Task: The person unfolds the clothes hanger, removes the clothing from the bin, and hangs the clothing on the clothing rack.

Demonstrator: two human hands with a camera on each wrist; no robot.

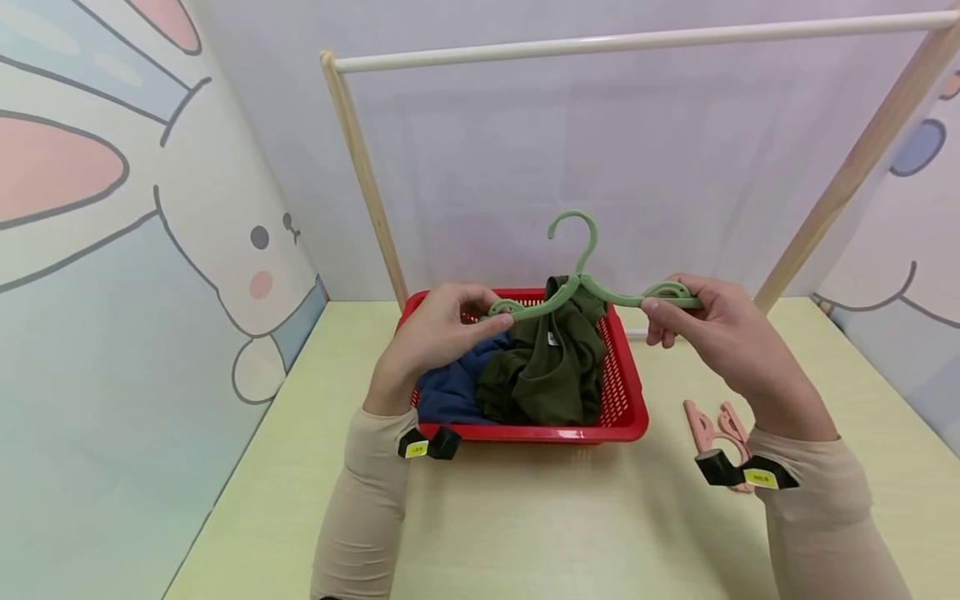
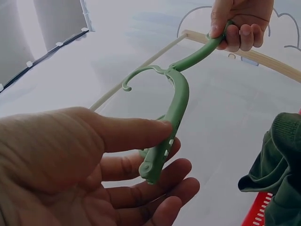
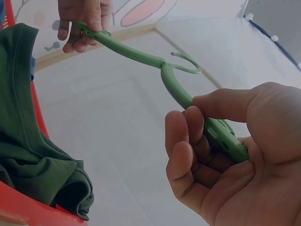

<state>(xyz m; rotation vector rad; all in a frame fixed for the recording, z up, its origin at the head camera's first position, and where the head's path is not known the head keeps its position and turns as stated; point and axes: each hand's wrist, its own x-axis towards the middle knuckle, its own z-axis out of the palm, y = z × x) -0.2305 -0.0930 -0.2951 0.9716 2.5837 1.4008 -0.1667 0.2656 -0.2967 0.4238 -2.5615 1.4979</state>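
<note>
A green folding clothes hanger is held up over the basket, its hook pointing upward and its two arms spread. My left hand pinches the end of one arm between thumb and fingers. At the other end, my right hand grips the second arm, thumb on the near side. In the left wrist view the hanger bends at its middle joint. Below it lie a dark green garment and a blue garment, both inside a red plastic basket.
A rack with a white rail and wooden posts stands behind the basket. On the table, a pink folded hanger lies right of the basket, partly covered by my right wrist. Printed walls flank both sides.
</note>
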